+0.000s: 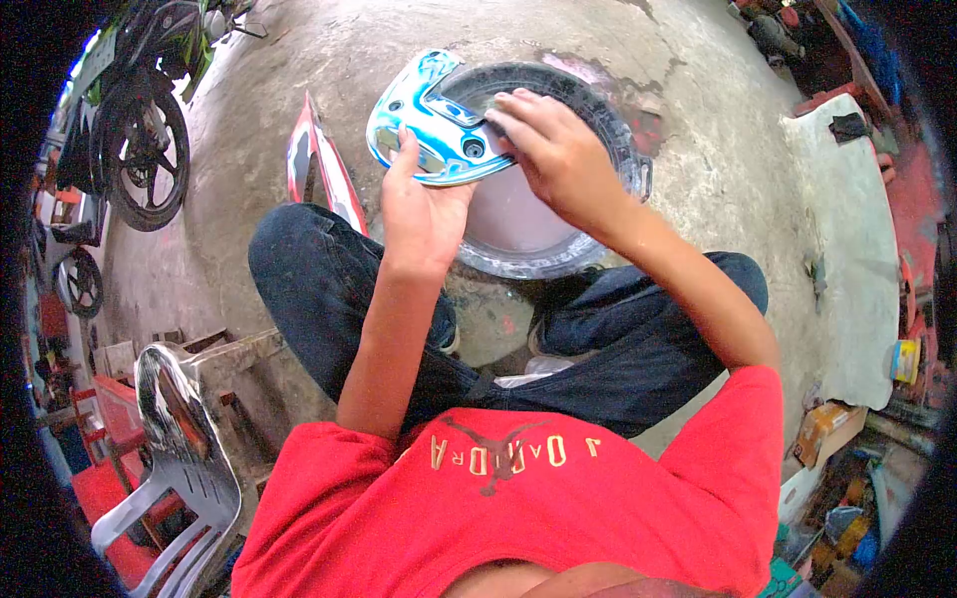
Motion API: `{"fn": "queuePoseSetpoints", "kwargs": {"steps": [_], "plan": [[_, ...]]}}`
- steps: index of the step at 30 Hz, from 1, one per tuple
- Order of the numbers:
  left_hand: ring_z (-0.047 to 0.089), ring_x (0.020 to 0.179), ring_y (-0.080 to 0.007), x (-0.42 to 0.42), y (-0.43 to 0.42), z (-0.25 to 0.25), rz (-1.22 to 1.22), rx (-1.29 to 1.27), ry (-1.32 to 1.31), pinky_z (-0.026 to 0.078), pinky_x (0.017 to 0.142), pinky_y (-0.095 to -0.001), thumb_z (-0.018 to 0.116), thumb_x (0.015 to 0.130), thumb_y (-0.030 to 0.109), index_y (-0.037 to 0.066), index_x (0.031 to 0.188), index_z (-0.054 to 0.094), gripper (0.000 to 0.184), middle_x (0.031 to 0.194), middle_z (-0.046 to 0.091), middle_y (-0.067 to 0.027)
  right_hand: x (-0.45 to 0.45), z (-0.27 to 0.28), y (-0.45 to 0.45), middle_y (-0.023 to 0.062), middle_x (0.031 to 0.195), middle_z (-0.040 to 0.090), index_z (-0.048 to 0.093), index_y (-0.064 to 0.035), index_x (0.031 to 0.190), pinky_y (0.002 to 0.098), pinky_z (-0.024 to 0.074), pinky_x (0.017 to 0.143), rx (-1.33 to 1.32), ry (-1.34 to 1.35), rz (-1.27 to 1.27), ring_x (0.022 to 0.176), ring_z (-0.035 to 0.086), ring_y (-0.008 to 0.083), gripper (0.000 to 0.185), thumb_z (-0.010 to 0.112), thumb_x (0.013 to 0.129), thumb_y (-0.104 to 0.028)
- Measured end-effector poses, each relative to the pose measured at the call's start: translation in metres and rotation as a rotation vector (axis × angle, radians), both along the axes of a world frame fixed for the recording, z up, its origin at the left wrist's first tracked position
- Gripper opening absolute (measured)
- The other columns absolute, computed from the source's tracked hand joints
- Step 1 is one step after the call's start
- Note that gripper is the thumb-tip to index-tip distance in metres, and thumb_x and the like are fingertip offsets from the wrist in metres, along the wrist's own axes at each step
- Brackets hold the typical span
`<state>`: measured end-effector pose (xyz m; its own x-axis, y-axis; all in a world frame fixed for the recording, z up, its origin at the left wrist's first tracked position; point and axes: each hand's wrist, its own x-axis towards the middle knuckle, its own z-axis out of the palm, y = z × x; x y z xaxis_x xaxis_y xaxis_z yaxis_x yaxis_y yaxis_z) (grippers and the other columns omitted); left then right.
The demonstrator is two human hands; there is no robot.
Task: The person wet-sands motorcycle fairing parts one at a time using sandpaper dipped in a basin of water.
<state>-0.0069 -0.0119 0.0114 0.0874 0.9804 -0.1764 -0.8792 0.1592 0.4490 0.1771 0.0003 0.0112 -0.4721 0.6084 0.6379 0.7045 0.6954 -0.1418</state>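
A blue-and-white curved plastic panel (446,164), apparently a motorcycle body part with screw holes, is held tilted over a round black tub (630,174). My left hand (424,214) grips its lower left edge from below, thumb on the upper face. Close together, the fingers of my right hand (558,154) press on the panel's right side. Whether something thin lies under those fingertips is hidden. Cloudy greyish water (518,214) fills the tub between my bent knees. On the floor to the left rests a red-and-white pointed panel (324,164).
A motorcycle (145,149) stands at the upper left. A metal-looking chair (189,468) and a worn wooden block (259,399) are by my left side. To the right lie a pale board (847,249), a cardboard box (829,434) and assorted clutter.
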Motion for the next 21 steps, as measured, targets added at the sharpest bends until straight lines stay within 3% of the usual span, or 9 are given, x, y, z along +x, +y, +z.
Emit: {"fn": "queuePoseSetpoints", "kwargs": {"steps": [3, 6, 7, 11, 13, 16, 19, 21], "plan": [[0.053, 0.130, -0.0307, -0.005, 0.003, 0.000, -0.004, 0.002, -0.015, 0.044, 0.108, -0.0590, 0.041, 0.109, 0.025, 0.008, 0.142, 0.042, 0.037, 0.140, 0.052, -0.0146, -0.005, 0.001, -0.014, 0.0192, 0.137, 0.060, 0.059, -0.0003, 0.131, 0.0420, 0.0440, 0.111, -0.034, -0.004, 0.119, 0.129, 0.057, 0.0322, 0.043, 0.057, 0.088, -0.005], [0.053, 0.130, -0.0302, -0.002, -0.002, 0.009, 0.053, -0.052, 0.045, 0.044, 0.108, -0.0593, 0.040, 0.109, 0.024, 0.010, 0.141, 0.042, 0.035, 0.139, 0.053, -0.0131, 0.020, -0.007, 0.011, 0.0199, 0.130, 0.063, 0.058, -0.0036, 0.133, 0.0399, 0.0500, 0.104, -0.112, 0.066, -0.037, 0.124, 0.061, 0.0326, 0.041, 0.060, 0.093, -0.003], [0.053, 0.130, -0.0299, -0.001, -0.002, 0.011, 0.054, -0.063, 0.052, 0.044, 0.108, -0.0593, 0.040, 0.109, 0.024, 0.010, 0.141, 0.043, 0.035, 0.138, 0.053, -0.0127, 0.022, 0.002, 0.012, 0.0219, 0.133, 0.061, 0.058, -0.0023, 0.133, 0.0393, 0.0500, 0.104, -0.451, 0.158, -0.210, 0.124, 0.061, 0.0325, 0.040, 0.057, 0.094, -0.001], [0.053, 0.130, -0.0291, -0.005, 0.003, 0.001, 0.038, -0.032, 0.023, 0.044, 0.108, -0.0594, 0.041, 0.109, 0.024, 0.010, 0.140, 0.043, 0.034, 0.139, 0.052, -0.0121, -0.008, -0.002, -0.021, 0.0218, 0.135, 0.060, 0.058, -0.0018, 0.133, 0.0388, 0.0502, 0.103, -0.043, -0.009, 0.107, 0.125, 0.060, 0.0326, 0.039, 0.055, 0.094, -0.001], [0.051, 0.132, -0.0330, -0.003, 0.000, 0.005, 0.062, -0.027, 0.039, 0.039, 0.111, -0.0609, 0.043, 0.108, 0.022, 0.005, 0.140, 0.044, 0.036, 0.140, 0.053, -0.0158, -0.004, -0.008, -0.014, 0.0215, 0.135, 0.060, 0.057, 0.0004, 0.133, 0.0397, 0.0500, 0.104, -0.085, 0.021, 0.095, 0.125, 0.060, 0.0340, 0.039, 0.057, 0.094, -0.003], [0.052, 0.131, -0.0328, 0.001, -0.004, 0.011, 0.063, -0.060, 0.032, 0.039, 0.111, -0.0592, 0.041, 0.109, 0.023, 0.005, 0.140, 0.045, 0.036, 0.139, 0.054, -0.0153, 0.014, -0.011, 0.015, 0.0221, 0.132, 0.062, 0.055, 0.0018, 0.134, 0.0406, 0.0510, 0.102, -0.297, 0.104, -0.097, 0.120, 0.062, 0.0370, 0.039, 0.057, 0.095, -0.003], [0.050, 0.133, -0.0332, 0.001, -0.001, 0.004, 0.058, -0.018, 0.017, 0.039, 0.112, -0.0599, 0.041, 0.109, 0.021, 0.004, 0.142, 0.042, 0.037, 0.141, 0.053, -0.0159, -0.012, -0.009, -0.020, 0.0225, 0.133, 0.061, 0.055, 0.0014, 0.134, 0.0419, 0.0493, 0.105, -0.113, 0.056, 0.132, 0.123, 0.061, 0.0374, 0.043, 0.057, 0.091, 0.003], [0.051, 0.132, -0.0324, -0.001, -0.003, 0.001, 0.029, 0.006, 0.025, 0.039, 0.112, -0.0594, 0.041, 0.109, 0.022, 0.005, 0.142, 0.042, 0.038, 0.141, 0.053, -0.0156, -0.011, -0.008, -0.017, 0.0221, 0.132, 0.062, 0.056, 0.0002, 0.133, 0.0406, 0.0492, 0.105, -0.118, 0.043, 0.129, 0.123, 0.061, 0.0344, 0.043, 0.055, 0.090, 0.004]]}}
